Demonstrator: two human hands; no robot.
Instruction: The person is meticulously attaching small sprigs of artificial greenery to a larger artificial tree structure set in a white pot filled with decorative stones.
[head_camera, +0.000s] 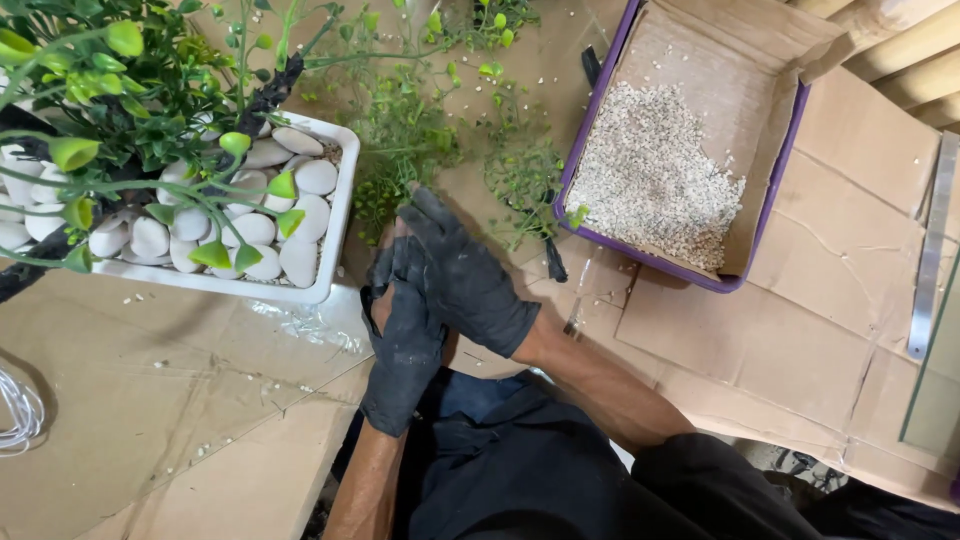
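Both my hands wear dark grey gloves and meet in the middle of the view, above flattened cardboard. My right hand (462, 280) lies over my left hand (402, 340), its fingers on the left glove near the wrist opening. Neither hand holds a separate object. Just left of them stands a white square planter (336, 225) filled with smooth white pebbles (300, 215) and an artificial green plant (130, 110).
A purple-rimmed cardboard box (760, 215) with fine pale gravel sits at upper right. Loose green sprigs (520, 175) lie on the cardboard beyond my hands. A metal strip (930, 250) lies at right, white cord (20, 410) at left. My dark-trousered legs are below.
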